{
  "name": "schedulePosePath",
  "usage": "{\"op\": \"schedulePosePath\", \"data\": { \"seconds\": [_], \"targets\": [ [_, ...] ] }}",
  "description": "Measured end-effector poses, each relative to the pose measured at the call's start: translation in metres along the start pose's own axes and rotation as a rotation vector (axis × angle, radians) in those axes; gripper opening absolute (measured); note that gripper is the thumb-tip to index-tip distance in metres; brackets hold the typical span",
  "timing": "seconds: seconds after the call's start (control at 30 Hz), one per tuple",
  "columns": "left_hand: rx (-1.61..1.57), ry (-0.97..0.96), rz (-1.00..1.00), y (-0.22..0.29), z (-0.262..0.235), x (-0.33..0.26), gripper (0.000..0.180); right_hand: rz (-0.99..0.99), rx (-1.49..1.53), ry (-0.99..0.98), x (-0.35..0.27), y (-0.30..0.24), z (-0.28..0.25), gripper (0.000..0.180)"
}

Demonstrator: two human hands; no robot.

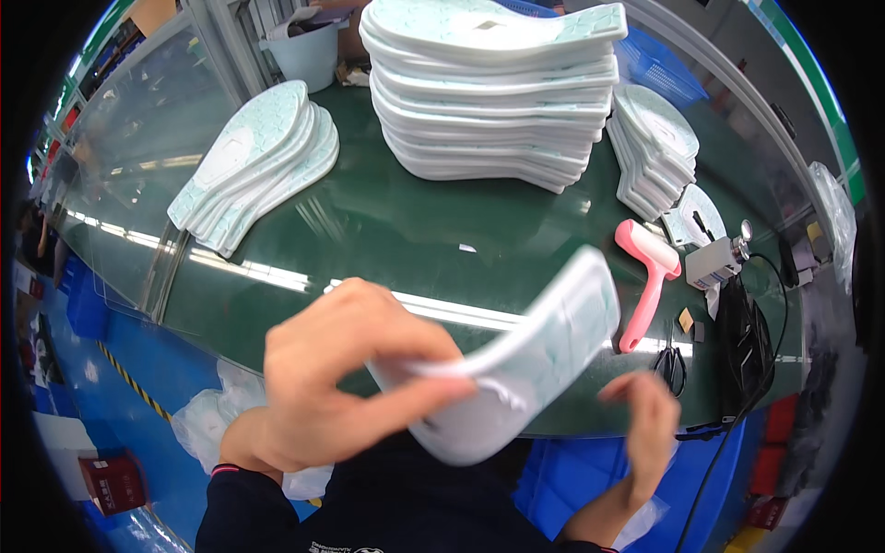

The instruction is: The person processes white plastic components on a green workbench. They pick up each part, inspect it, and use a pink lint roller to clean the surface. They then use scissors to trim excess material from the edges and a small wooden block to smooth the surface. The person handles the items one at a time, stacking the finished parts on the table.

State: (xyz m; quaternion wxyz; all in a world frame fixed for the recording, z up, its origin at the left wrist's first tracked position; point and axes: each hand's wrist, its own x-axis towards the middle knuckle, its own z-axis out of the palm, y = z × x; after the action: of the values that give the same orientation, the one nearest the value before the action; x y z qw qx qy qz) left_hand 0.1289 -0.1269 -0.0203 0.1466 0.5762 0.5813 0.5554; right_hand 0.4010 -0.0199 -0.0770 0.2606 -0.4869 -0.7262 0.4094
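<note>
My left hand (355, 373) is closed, pinching one edge of a white, pale-green patterned insole-shaped pad (562, 336) between thumb and fingers. The pad is held tilted and bent above the table's near edge, its outline a little blurred. To the right, apart from the pad, my right hand (645, 419) hovers with loosely bent fingers; it is blurred, and nothing shows in it. A pink-handled lint roller (647, 286) and black scissors (671, 364) lie on the green table beyond it.
A tall stack of similar pads (489, 101) stands at the back, with smaller stacks at left (258, 166) and right (650, 147). A grey box with a gauge (719, 261), a black bag (745, 341) and a cable crowd the right side. A blue bin (572, 479) sits below the near edge.
</note>
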Motion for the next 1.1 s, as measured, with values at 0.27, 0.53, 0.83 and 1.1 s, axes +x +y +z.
{"op": "schedulePosePath", "data": {
  "seconds": [0.27, 0.53, 0.83, 1.1],
  "targets": [
    [-0.176, 0.189, 0.025, -0.002, 0.004, 0.002, 0.027, 0.291, 1.358, -0.924, 0.018, -0.044, 0.087, 0.092],
    [0.011, -0.172, 0.093, 0.001, -0.004, -0.023, 0.018, 0.274, 1.356, -0.475, 0.038, -0.036, 0.091, 0.044],
    [-0.409, 0.120, -0.045, -0.021, 0.006, -0.027, 0.011, -0.178, 1.333, -0.551, 0.009, -0.020, 0.081, 0.033],
    [0.145, 0.172, 0.148, -0.021, 0.010, -0.032, 0.015, -0.100, 1.069, -0.348, -0.005, -0.044, 0.059, 0.035]
  ]
}}
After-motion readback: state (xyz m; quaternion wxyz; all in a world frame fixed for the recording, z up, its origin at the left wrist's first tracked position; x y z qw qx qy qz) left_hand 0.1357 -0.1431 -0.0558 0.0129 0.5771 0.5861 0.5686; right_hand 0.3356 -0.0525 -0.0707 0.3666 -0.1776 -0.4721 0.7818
